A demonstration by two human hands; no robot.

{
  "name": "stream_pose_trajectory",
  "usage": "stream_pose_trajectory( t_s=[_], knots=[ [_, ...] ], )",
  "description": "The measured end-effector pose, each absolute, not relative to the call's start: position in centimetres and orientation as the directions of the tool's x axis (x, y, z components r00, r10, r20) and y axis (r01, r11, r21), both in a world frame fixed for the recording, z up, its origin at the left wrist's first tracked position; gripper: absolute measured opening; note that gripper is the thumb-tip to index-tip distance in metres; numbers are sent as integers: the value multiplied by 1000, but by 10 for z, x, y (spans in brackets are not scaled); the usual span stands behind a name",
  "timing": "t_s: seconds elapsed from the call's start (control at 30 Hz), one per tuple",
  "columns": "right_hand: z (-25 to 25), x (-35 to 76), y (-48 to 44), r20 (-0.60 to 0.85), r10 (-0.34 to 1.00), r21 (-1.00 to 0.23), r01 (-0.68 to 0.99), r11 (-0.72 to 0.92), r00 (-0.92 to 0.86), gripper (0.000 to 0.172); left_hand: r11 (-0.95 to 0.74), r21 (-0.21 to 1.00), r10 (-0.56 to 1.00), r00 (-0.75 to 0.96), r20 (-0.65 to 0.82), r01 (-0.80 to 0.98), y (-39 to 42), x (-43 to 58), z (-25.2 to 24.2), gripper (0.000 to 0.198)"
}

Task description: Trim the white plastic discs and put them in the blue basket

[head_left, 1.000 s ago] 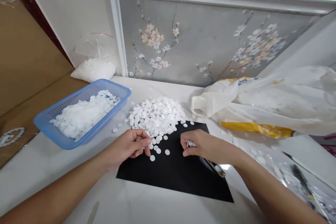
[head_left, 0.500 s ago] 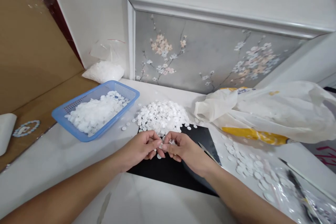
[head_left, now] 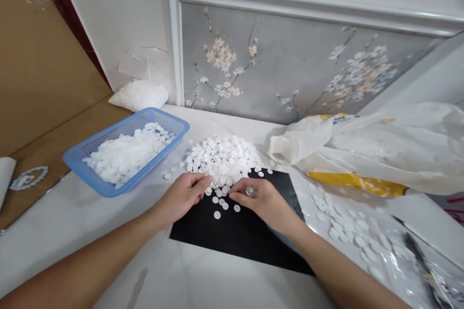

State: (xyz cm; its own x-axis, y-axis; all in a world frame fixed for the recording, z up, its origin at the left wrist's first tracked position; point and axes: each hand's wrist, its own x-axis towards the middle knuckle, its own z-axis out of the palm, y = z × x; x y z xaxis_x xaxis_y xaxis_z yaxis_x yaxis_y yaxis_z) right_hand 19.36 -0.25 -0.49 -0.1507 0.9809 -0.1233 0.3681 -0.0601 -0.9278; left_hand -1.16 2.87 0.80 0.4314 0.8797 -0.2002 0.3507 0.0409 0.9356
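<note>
Left hand (head_left: 184, 195) and right hand (head_left: 264, 200) drawn apart since half a second ago, near a pile of white discs (head_left: 224, 157).
Head view: left hand nearly closed, thumb against fingers; whether it grips a disc cannot be told. Right hand curled loosely, white discs showing within. Pile at the far side of a black sheet (head_left: 232, 239) on the worktop (head_left: 188, 280); blue basket (head_left: 87, 175) of discs, left; plastic bag (head_left: 380, 147), right.

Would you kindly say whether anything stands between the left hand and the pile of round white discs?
Nothing visible does: the left hand is at the near edge of the pile of round white discs.
</note>
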Motion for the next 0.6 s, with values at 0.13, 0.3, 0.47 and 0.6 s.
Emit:
stream_pose_trajectory(
  t_s=[0.13,0.3,0.47,0.6],
  knots=[
    [-10,183,-10,-27,972,-758,639,132,-233,4,-253,712,883,457,-107,655,25,-12,3,19],
    [-12,182,-12,31,955,-685,690,234,-293,11,-350,583,877,476,-71,733,22,-9,-3,11],
    [-9,191,-5,-97,987,-852,523,-16,-127,12,-419,546,836,543,-80,726,22,-6,-3,12],
    [-9,195,-1,-285,934,-957,120,-264,-216,16,-441,555,821,567,-67,705,21,-6,-1,14]
  ],
)
